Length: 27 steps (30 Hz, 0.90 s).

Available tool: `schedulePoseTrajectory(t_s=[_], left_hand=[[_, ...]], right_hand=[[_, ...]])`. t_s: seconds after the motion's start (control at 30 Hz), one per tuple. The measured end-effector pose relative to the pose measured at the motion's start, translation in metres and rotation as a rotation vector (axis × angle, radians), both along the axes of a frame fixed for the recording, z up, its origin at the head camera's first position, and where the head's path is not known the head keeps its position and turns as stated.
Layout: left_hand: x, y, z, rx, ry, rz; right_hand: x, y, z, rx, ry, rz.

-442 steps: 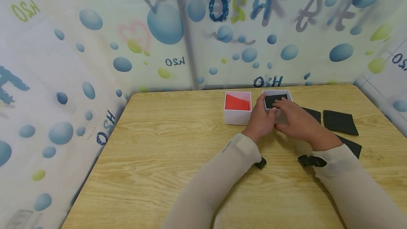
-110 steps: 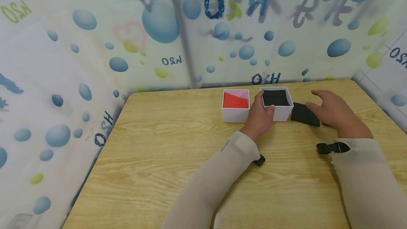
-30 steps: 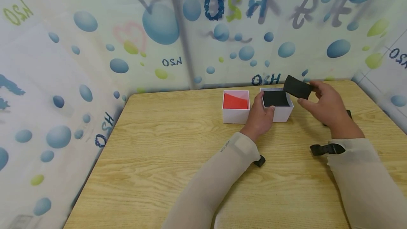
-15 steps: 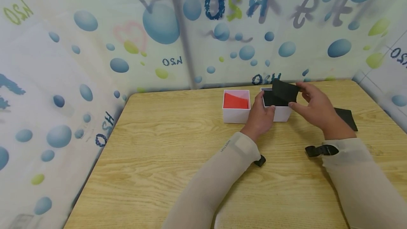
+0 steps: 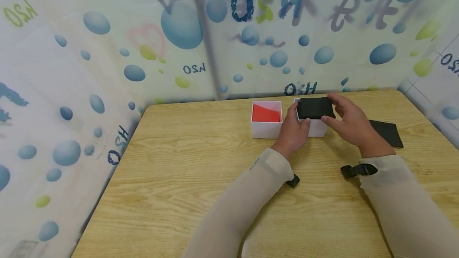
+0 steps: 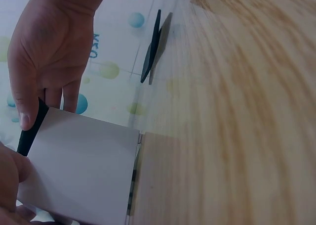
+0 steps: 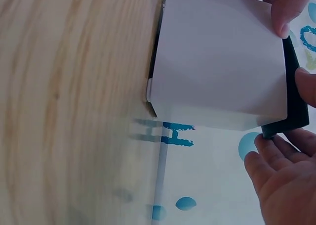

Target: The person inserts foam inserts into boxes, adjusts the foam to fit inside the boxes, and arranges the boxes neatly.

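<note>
At the back of the table my left hand (image 5: 291, 134) holds the left side of a small white open-topped box (image 5: 317, 128), its thumb on the front wall. My right hand (image 5: 349, 122) pinches the right edge of a flat, flexible black rectangular piece (image 5: 315, 108), thumb in front and fingers behind. The piece covers most of the box's opening and overhangs its right side. In the right wrist view, this black piece (image 7: 296, 99) pokes out past the white wall (image 7: 222, 57). Black material inside the box is now hidden beneath it.
A second white box (image 5: 266, 130) with red sheet material (image 5: 265, 114) inside stands left of my left hand. Another flat black piece (image 5: 389, 133) lies on the wooden table (image 5: 172, 178) behind my right wrist. The printed wall (image 5: 247, 59) rises right behind the table's back edge.
My right hand has lifted the black piece from the table beside the box, carried it left and lowered it over the opening. My left hand has stayed on the box.
</note>
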<state>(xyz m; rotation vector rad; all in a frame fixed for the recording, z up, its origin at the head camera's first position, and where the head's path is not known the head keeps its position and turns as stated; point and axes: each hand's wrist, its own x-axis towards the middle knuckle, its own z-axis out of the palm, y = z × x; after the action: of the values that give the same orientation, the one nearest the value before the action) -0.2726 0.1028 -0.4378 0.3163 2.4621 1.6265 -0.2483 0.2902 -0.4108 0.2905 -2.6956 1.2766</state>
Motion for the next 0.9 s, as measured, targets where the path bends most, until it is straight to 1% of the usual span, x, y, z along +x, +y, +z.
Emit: schedulePoseTrajectory(t_s=[0.23,0.47,0.63,0.77,0.9], left_hand=[[0.000,0.000,0.001,0.003,-0.016,0.005],[0.001,0.000,0.002,-0.006,-0.001,0.002],[0.001,0.000,0.001,-0.011,0.007,0.002],[0.000,-0.001,0.001,-0.010,0.011,0.000],[0.000,0.000,0.001,-0.011,0.011,-0.004]], right_hand=[[-0.002,-0.003,-0.004,-0.022,0.010,0.018],[-0.003,-0.006,-0.007,-0.026,0.024,0.041],[-0.003,-0.009,-0.006,-0.006,0.000,0.032],[-0.002,-0.011,-0.004,0.029,-0.005,0.044],[-0.004,-0.012,-0.002,0.080,-0.061,0.071]])
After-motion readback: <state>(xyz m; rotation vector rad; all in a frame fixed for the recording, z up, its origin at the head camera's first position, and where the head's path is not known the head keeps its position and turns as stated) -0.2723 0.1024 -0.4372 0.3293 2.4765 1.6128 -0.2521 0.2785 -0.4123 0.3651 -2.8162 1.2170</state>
